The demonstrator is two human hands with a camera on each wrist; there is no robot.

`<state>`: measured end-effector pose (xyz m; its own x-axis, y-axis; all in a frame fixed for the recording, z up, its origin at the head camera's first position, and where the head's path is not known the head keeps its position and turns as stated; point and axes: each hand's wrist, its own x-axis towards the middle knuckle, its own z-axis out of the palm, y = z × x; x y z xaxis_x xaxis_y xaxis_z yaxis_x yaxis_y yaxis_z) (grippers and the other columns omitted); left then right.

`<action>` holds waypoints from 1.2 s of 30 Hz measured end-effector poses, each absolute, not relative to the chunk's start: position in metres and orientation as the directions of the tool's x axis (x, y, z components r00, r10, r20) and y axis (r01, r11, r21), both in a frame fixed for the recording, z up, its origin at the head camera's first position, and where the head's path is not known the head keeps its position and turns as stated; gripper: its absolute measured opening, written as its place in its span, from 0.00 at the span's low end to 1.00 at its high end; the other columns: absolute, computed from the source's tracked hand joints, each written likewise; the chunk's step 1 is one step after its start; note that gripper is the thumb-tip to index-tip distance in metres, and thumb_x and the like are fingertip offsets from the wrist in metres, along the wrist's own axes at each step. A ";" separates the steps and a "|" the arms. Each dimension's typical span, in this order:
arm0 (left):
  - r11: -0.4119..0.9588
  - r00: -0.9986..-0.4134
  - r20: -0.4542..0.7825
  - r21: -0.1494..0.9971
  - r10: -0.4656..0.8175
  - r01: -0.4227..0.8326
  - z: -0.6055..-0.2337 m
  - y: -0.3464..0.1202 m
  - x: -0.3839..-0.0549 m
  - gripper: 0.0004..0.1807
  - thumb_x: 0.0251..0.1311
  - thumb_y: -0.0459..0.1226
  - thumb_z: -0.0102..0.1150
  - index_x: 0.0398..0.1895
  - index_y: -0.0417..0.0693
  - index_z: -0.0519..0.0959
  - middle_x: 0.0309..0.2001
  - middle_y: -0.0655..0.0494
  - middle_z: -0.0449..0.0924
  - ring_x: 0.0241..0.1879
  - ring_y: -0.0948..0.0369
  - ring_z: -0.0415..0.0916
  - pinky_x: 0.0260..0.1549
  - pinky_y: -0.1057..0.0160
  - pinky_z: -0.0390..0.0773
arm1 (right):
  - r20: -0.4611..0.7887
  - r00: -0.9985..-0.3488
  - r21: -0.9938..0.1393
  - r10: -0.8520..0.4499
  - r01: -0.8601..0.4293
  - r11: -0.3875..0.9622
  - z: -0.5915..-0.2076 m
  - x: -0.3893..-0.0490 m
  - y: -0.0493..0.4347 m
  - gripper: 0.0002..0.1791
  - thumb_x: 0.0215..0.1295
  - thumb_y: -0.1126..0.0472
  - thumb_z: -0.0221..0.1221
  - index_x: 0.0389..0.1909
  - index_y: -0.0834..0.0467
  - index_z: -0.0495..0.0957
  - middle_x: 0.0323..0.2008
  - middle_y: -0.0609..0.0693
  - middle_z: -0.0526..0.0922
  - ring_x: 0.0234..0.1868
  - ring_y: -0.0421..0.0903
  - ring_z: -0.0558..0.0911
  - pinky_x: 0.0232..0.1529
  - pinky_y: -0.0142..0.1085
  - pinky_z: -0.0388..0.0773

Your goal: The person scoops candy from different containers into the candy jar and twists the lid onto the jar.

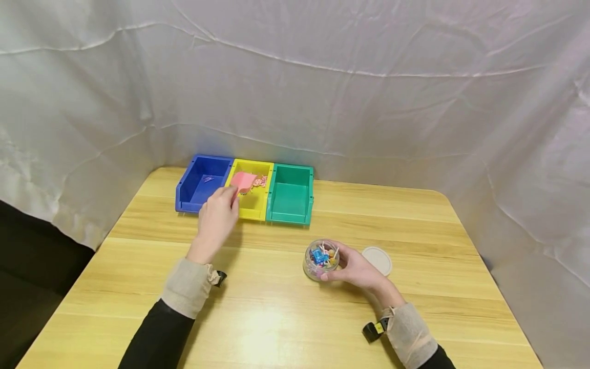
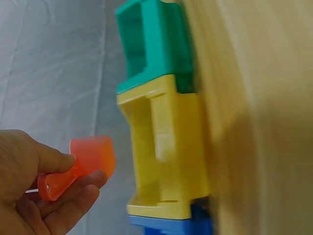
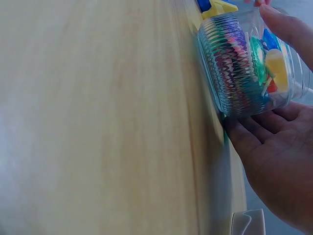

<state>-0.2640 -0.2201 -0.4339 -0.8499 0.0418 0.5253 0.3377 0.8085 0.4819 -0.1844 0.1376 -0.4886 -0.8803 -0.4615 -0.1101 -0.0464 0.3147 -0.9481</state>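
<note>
My left hand (image 1: 217, 218) pinches a small pink scoop (image 1: 243, 181) by its handle, over the yellow bin (image 1: 252, 211). In the left wrist view the scoop (image 2: 92, 156) looks orange-red, its handle between thumb and fingers. Red-and-white wrapped candies (image 1: 260, 181) lie in the yellow bin. My right hand (image 1: 357, 266) grips a clear glass jar (image 1: 309, 270) on the table, thumb on one side and fingers on the other. Through the ribbed wall of the jar (image 3: 230, 66), mixed candies show, including blue and green wrapped pieces and lollipops.
The blue bin (image 1: 181, 197), left of the yellow one, holds a small purple wrapped piece (image 1: 208, 179). A green bin (image 1: 290, 202) stands on the right of the row. A round white lid (image 1: 378, 261) lies beyond my right hand. Grey cloth (image 1: 322, 102) hangs behind the table.
</note>
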 end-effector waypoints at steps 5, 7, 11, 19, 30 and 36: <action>0.820 -0.890 0.455 0.498 0.031 0.283 -0.447 -0.219 -0.269 0.17 0.69 0.31 0.62 0.58 0.35 0.82 0.53 0.36 0.84 0.46 0.35 0.84 0.38 0.36 0.83 | -0.123 -0.883 -0.948 -0.454 -0.030 0.315 -0.490 -0.185 0.138 0.50 0.57 0.63 0.76 0.77 0.64 0.61 0.69 0.60 0.74 0.70 0.56 0.73 0.73 0.47 0.64; 0.825 -0.902 0.432 0.499 0.030 0.267 -0.450 -0.219 -0.269 0.17 0.69 0.32 0.62 0.58 0.36 0.82 0.54 0.37 0.84 0.46 0.34 0.84 0.39 0.36 0.83 | -0.131 -0.883 -0.949 -0.451 -0.020 0.314 -0.490 -0.185 0.138 0.50 0.57 0.63 0.76 0.77 0.64 0.60 0.69 0.59 0.74 0.70 0.56 0.72 0.72 0.42 0.65; 0.843 -0.917 0.397 0.477 0.048 0.250 -0.457 -0.218 -0.270 0.16 0.69 0.32 0.63 0.56 0.36 0.83 0.52 0.37 0.84 0.42 0.34 0.84 0.38 0.36 0.82 | -0.132 -0.883 -0.949 -0.450 -0.019 0.314 -0.490 -0.185 0.138 0.50 0.57 0.63 0.76 0.77 0.63 0.61 0.69 0.59 0.74 0.70 0.56 0.72 0.69 0.33 0.67; 0.865 -0.936 0.340 0.438 0.092 0.244 -0.462 -0.214 -0.271 0.11 0.68 0.32 0.64 0.49 0.34 0.83 0.47 0.36 0.84 0.39 0.35 0.84 0.37 0.39 0.83 | -0.123 -0.881 -0.955 -0.458 -0.022 0.297 -0.491 -0.185 0.138 0.50 0.57 0.63 0.76 0.77 0.64 0.61 0.68 0.60 0.75 0.69 0.56 0.73 0.69 0.33 0.68; 0.896 -0.950 0.289 0.382 0.114 0.224 -0.463 -0.212 -0.273 0.09 0.68 0.33 0.64 0.44 0.34 0.83 0.45 0.35 0.83 0.39 0.34 0.84 0.37 0.38 0.84 | -0.125 -0.885 -0.952 -0.449 -0.021 0.306 -0.492 -0.185 0.138 0.50 0.57 0.63 0.77 0.77 0.64 0.61 0.69 0.60 0.74 0.71 0.57 0.72 0.73 0.43 0.65; 0.901 -0.964 0.239 0.384 0.114 0.202 -0.464 -0.212 -0.274 0.13 0.68 0.33 0.65 0.51 0.33 0.81 0.50 0.33 0.79 0.36 0.35 0.83 0.34 0.40 0.84 | -0.127 -0.886 -0.952 -0.446 -0.017 0.306 -0.492 -0.185 0.139 0.50 0.57 0.63 0.77 0.77 0.63 0.61 0.69 0.60 0.74 0.71 0.57 0.72 0.74 0.47 0.64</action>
<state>-0.2737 -0.2115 -0.4643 -0.9642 0.1145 0.2394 0.2023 0.9010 0.3838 -0.1853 0.1387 -0.4919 -0.8861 -0.4456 -0.1271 -0.0175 0.3061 -0.9518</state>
